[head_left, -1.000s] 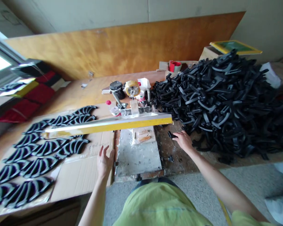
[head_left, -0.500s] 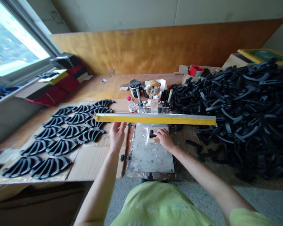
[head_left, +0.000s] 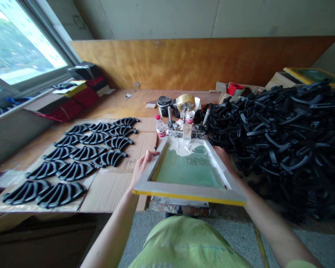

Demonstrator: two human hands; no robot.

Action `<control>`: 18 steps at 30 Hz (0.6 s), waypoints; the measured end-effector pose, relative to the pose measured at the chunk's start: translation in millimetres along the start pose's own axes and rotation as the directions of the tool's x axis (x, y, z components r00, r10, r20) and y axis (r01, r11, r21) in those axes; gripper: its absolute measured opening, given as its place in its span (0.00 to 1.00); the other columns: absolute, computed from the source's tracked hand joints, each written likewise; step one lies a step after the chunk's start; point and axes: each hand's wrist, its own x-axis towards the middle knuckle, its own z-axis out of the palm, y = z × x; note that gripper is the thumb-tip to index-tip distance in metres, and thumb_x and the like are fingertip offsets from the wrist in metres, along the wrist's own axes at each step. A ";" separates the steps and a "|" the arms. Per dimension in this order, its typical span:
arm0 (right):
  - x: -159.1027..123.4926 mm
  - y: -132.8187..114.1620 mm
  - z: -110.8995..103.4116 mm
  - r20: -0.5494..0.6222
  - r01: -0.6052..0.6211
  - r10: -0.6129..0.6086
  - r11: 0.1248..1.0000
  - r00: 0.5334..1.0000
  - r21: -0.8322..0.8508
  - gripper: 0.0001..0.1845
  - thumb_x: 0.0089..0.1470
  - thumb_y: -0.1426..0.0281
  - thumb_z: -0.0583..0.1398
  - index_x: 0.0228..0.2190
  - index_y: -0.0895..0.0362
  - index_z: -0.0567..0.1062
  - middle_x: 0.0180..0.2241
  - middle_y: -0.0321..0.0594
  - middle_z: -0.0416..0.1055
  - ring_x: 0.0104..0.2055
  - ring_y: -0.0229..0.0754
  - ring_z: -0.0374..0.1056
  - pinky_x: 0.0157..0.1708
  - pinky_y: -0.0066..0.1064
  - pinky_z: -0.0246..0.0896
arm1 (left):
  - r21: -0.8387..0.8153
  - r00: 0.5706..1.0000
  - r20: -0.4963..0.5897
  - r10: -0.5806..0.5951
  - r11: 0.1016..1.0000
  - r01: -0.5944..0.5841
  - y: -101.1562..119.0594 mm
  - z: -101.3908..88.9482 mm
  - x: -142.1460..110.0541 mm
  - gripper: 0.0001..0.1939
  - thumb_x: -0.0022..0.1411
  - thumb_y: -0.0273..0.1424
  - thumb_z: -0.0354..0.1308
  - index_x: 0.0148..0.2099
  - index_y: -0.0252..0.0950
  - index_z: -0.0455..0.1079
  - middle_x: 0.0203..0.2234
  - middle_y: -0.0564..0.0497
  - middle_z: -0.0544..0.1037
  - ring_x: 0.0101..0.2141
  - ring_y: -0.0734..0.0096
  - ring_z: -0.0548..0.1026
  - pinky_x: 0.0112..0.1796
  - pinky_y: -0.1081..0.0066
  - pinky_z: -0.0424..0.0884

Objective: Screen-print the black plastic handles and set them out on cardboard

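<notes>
The wooden bench [head_left: 123,104] stretches out in front of you, backed by a long upright board [head_left: 201,63]. On your right, a heap of black plastic parts [head_left: 284,149] rises beside your forearm. On your left lies a cardboard sheet [head_left: 106,190], bearing curved black parts [head_left: 85,153] nested in fan-like rows. Right before you is the framed screen [head_left: 185,171], green mesh inside a pale, yellow-edged frame; its far side meets a metal clamp assembly [head_left: 175,132], and its near edge sits above the metal plate [head_left: 167,201], most of which it hides from you.

Your left hand [head_left: 141,167] grasps the screen's left side — fingers along the outer edge. Your right hand [head_left: 223,157] is at the opposite side, partly hidden by the frame, so how tightly it grips cannot be told. Beyond the screen stand a black tub [head_left: 164,107], a tape roll [head_left: 185,99] and a red-capped bottle [head_left: 160,128].
</notes>
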 end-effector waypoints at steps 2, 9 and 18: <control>19.7 -3.0 -12.7 -0.101 0.040 -0.033 0.997 0.994 0.068 0.23 0.59 0.69 0.49 0.55 0.57 0.68 0.51 0.49 0.67 0.53 0.49 0.63 0.54 0.45 0.59 | 0.036 0.992 0.062 -0.112 0.993 0.110 -29.8 -2.9 -10.2 0.30 0.55 0.53 0.55 0.47 0.32 0.73 0.26 0.51 0.75 0.23 0.74 0.69 0.23 0.76 0.64; 78.1 -82.9 9.3 0.107 0.332 -0.327 0.943 0.939 -0.031 0.21 0.53 0.73 0.60 0.50 0.59 0.69 0.48 0.49 0.67 0.53 0.49 0.61 0.52 0.38 0.58 | 0.095 0.993 0.023 -0.117 0.989 0.115 -111.1 9.3 -8.8 0.39 0.54 0.48 0.57 0.64 0.36 0.57 0.20 0.58 0.68 0.21 0.76 0.66 0.23 0.76 0.63; 22.4 -99.0 21.4 0.353 0.465 -0.408 0.880 0.842 -0.093 0.12 0.52 0.81 0.51 0.35 0.61 0.73 0.37 0.50 0.71 0.43 0.48 0.64 0.42 0.34 0.57 | 0.092 0.985 -0.019 -0.169 0.981 0.170 -120.1 9.7 -7.0 0.35 0.54 0.48 0.58 0.60 0.37 0.63 0.27 0.54 0.74 0.26 0.73 0.72 0.27 0.74 0.67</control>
